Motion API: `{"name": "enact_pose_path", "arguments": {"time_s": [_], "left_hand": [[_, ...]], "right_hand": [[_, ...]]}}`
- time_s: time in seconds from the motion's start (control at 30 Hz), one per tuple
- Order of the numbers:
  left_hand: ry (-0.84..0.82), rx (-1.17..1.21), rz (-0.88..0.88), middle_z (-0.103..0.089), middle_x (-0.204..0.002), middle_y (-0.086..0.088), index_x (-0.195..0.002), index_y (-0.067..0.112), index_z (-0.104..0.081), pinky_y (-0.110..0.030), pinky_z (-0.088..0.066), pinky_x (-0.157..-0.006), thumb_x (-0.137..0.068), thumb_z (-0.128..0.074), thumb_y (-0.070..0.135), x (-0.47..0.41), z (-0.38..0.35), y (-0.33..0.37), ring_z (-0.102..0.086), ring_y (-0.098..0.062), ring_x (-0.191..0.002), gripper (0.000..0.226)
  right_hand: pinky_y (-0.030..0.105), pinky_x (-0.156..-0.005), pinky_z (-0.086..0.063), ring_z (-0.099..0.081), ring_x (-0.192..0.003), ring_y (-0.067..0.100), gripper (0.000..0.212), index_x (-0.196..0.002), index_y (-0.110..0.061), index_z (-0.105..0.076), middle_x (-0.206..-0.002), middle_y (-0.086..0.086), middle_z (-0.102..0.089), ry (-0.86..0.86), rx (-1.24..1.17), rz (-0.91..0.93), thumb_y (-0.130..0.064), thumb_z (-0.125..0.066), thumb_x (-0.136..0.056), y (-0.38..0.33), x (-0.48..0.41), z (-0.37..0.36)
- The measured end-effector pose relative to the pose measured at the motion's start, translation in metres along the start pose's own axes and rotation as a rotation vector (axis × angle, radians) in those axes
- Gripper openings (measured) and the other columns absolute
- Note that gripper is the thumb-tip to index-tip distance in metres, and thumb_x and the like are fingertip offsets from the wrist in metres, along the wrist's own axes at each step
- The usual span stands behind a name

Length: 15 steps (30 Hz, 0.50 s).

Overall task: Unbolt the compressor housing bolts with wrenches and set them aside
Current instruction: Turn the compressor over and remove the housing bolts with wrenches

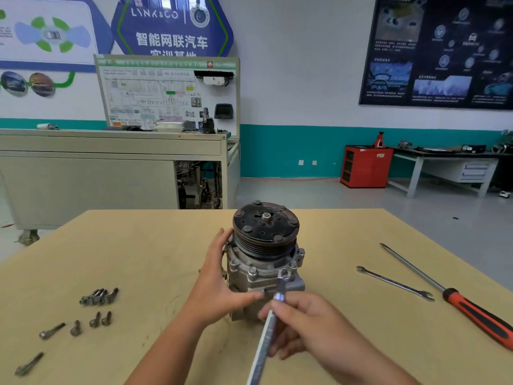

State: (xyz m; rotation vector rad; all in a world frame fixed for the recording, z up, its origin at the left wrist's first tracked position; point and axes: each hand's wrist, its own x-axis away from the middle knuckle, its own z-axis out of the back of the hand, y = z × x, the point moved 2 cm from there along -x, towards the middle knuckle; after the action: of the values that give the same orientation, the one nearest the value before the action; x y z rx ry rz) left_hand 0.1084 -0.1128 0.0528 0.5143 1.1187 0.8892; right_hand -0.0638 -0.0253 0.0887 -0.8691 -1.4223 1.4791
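A grey compressor [263, 262] with a black pulley on top stands upright in the middle of the tan table [155, 251]. My left hand [222, 279] wraps around its left side, thumb across the front of the housing. My right hand [308, 323] grips the shaft of a silver wrench [273, 318], whose head sits on a bolt [283, 273] at the housing's front flange. More bolts [252, 270] stand in the flange. Several removed bolts [98, 297] lie on the table to the left.
A second silver open-ended wrench [394, 283] and a long screwdriver with a red and black handle [455, 298] lie to the right. A workbench cabinet [111, 173] stands behind the table, and a red cabinet [366, 166] by the far wall.
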Motion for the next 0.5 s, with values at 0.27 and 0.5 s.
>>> {"name": "enact_pose_path", "arguments": {"time_s": [0.27, 0.5], "left_hand": [[0.048, 0.101, 0.034, -0.037, -0.140, 0.010, -0.131, 0.047, -0.023, -0.018, -0.033, -0.106, -0.056, -0.067, 0.059, -0.001, -0.015, 0.012, -0.040, -0.001, -0.130, 0.088], [0.272, 0.047, 0.146, -0.028, -0.133, 0.000, -0.140, 0.023, -0.027, -0.008, -0.020, -0.102, -0.061, -0.050, 0.059, 0.002, -0.037, 0.039, -0.031, -0.006, -0.122, 0.090]], "right_hand": [[0.018, -0.036, -0.041, -0.062, -0.043, 0.015, 0.026, -0.079, -0.008, -0.057, -0.055, 0.004, -0.063, 0.141, -0.330, 0.008, -0.020, -0.045, -0.098, -0.015, -0.015, -0.038], [0.018, -0.033, -0.036, -0.049, -0.036, 0.012, 0.029, -0.073, -0.009, -0.055, -0.047, 0.002, -0.054, 0.150, -0.338, -0.057, -0.021, -0.045, -0.097, -0.013, -0.012, -0.032]]}}
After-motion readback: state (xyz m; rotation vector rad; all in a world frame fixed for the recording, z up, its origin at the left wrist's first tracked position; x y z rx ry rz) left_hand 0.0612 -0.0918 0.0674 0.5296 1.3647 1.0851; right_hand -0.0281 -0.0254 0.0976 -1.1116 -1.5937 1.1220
